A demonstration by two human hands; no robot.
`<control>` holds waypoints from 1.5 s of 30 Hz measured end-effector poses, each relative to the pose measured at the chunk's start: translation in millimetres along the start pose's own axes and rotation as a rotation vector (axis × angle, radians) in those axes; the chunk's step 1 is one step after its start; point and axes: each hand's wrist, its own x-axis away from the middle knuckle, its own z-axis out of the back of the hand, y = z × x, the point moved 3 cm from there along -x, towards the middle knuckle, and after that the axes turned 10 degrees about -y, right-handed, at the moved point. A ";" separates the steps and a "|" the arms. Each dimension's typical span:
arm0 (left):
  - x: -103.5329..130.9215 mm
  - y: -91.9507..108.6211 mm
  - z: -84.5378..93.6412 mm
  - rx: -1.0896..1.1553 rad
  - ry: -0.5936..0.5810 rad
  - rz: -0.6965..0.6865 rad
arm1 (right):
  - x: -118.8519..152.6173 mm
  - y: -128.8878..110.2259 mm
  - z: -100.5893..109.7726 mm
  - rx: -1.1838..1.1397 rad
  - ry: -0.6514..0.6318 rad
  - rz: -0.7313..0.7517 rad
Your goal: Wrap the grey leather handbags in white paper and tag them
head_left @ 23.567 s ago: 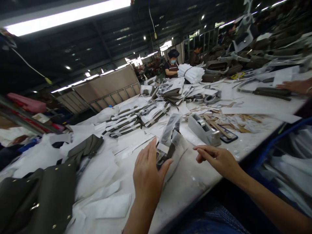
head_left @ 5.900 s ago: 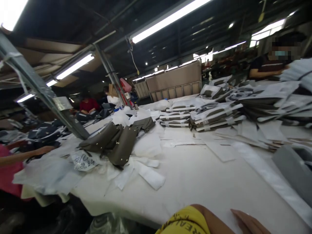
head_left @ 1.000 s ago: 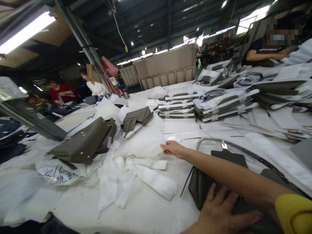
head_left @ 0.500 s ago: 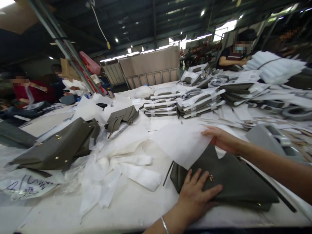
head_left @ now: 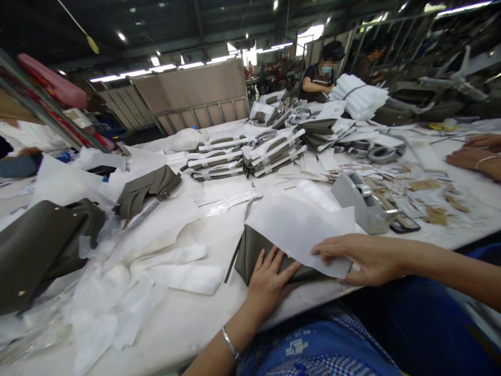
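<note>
A dark olive leather bag [head_left: 252,248] lies flat at the table's front edge, its upper part covered by a thin white sheet of paper [head_left: 293,222]. My left hand [head_left: 270,279] rests on the bag with its fingers spread, beside the sheet's lower edge. On the right, my right hand [head_left: 354,256] grips the near right corner of the sheet, thumb low and fingers curled over it. Most of the bag's right side is hidden beneath the sheet and that hand. A dark strap [head_left: 233,261] sticks out at the bag's left.
A grey tape dispenser [head_left: 358,201] stands to the right, by cardboard scraps [head_left: 438,214]. Stacked wrapped straps [head_left: 219,156] lie behind. Crumpled white paper [head_left: 172,277] and another olive bag [head_left: 35,250] are at left. A co-worker's hands [head_left: 475,154] rest at far right; another person [head_left: 319,78] sits behind.
The view has swung to the right. My right hand has brought the sheet down across the bag, from being held up over it. My left hand stays on the bag.
</note>
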 end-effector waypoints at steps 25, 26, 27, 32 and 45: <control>1.2 3.7 6.3 0.019 -0.010 0.008 | -31.7 34.9 -41.5 -0.308 0.154 0.060; 1.7 3.8 5.7 0.042 -0.018 0.016 | -29.1 30.1 -39.2 -0.300 0.119 0.091; 2.1 3.8 5.0 0.065 -0.030 0.027 | -27.8 25.6 -37.2 -0.286 0.080 0.120; 2.6 4.2 4.3 0.133 -0.062 0.047 | -45.4 17.4 -26.5 -0.225 0.069 -0.030; 11.3 -0.5 -20.5 0.018 -0.055 0.063 | -65.7 35.6 -62.8 0.159 0.104 0.079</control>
